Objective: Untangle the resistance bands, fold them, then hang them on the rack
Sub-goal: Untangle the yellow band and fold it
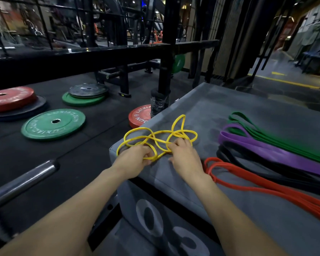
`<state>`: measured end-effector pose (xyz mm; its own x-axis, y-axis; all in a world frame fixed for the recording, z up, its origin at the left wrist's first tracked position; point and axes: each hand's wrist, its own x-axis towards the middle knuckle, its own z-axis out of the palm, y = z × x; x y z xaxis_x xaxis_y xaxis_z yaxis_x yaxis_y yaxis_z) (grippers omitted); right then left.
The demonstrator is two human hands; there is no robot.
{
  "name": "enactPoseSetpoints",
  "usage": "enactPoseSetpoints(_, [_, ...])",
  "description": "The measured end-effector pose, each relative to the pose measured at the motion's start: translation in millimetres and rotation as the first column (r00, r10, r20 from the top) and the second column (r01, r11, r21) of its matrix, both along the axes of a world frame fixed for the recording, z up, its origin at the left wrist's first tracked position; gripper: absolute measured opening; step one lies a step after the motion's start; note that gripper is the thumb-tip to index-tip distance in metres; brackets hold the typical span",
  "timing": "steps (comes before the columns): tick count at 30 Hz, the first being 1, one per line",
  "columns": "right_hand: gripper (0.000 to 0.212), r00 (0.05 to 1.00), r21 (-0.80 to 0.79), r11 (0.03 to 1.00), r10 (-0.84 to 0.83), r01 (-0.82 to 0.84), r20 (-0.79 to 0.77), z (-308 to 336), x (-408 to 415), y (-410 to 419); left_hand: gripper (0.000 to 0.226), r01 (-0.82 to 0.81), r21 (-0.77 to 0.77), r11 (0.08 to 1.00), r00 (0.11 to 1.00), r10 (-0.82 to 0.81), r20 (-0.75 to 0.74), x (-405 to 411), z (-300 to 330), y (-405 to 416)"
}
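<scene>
I judge it early: my left hand (137, 159) pinches the knotted thin yellow rubber band (155, 139), right hand (185, 156) fingers curled into it; untangling, folding, hanging remain.

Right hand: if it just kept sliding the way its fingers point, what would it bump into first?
The right hand points up and slightly left across the grey box. Its fingertips are already among the loops of the tangled yellow band, so it would likely push into those first.

Head cam, looks fwd-down, close over hands (161, 159).
</scene>
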<state>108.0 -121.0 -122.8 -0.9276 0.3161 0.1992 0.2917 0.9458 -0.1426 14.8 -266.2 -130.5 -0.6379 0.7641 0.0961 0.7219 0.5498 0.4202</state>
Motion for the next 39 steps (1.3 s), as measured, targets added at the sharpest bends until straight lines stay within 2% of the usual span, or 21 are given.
enactPoseSetpoints(3, [0.027, 1.000, 0.018, 1.000, -0.011, 0.011, 0.020, -1, -6, -4, 0.006, 0.031, -0.005, 1.000, 0.999, -0.031, 0.013, 1, 2, -2])
enactPoseSetpoints(5, [0.022, 1.000, 0.003, 1.000, 0.004, -0.004, 0.017, 2, -7, -5, 0.010, 0.004, 0.049, 0.999, 1.000, -0.004, 0.015, -2, 3, -4])
enactPoseSetpoints(10, [0.017, 0.998, -0.305, 0.950, 0.066, -0.069, -0.021, 11, -3, -8, 0.009, -0.039, 0.282, 0.958, 0.999, 0.029, 0.040, 4, 18, -13])
enactPoseSetpoints(14, [0.016, 0.968, -0.545, 0.806, 0.133, -0.231, -0.213, 30, 6, -20, 0.010, -0.171, 0.505, 0.846, 0.981, 0.101, 0.164, 8, 29, -20])
enactPoseSetpoints(18, [0.016, 0.913, -0.662, 0.653, 0.116, -0.367, -0.391, 50, 21, -29, 0.012, -0.237, 0.607, 0.759, 0.970, 0.146, 0.196, 16, 42, -24])
enactPoseSetpoints(21, [0.019, 0.859, -0.729, 0.495, 0.073, -0.472, -0.507, 64, 36, -34, 0.016, -0.276, 0.666, 0.693, 0.958, 0.142, 0.250, 29, 56, -27])
enactPoseSetpoints(23, [0.021, 0.834, -0.751, 0.404, 0.061, -0.523, -0.548, 74, 46, -38, 0.018, -0.256, 0.694, 0.673, 0.961, 0.098, 0.259, 41, 68, -30])
enactPoseSetpoints(27, [0.017, 0.818, -0.756, 0.347, 0.062, -0.554, -0.572, 101, 62, -44, 0.037, -0.130, 0.750, 0.649, 0.956, -0.120, 0.269, 63, 97, -36])
enactPoseSetpoints(29, [0.015, 0.810, -0.758, 0.320, 0.056, -0.568, -0.583, 117, 71, -47, 0.029, -0.101, 0.710, 0.697, 0.975, -0.071, 0.209, 71, 110, -39])
enactPoseSetpoints(31, [0.013, 0.809, -0.757, 0.318, 0.059, -0.571, -0.585, 134, 82, -50, 0.017, -0.073, 0.657, 0.751, 0.993, -0.009, 0.121, 79, 125, -43])
enactPoseSetpoints(34, [0.012, 0.811, -0.744, 0.358, 0.070, -0.564, -0.581, 159, 100, -55, 0.016, -0.029, 0.606, 0.795, 1.000, 0.018, 0.024, 93, 146, -49])
enactPoseSetpoints(37, [0.014, 0.804, -0.695, 0.465, 0.064, -0.548, -0.591, 181, 116, -59, 0.023, 0.002, 0.540, 0.842, 0.993, 0.062, -0.102, 109, 166, -57])
enactPoseSetpoints(39, [0.016, 0.784, -0.635, 0.549, 0.061, -0.543, -0.618, 194, 125, -59, 0.031, 0.014, 0.551, 0.834, 0.978, 0.103, -0.181, 119, 178, -58])
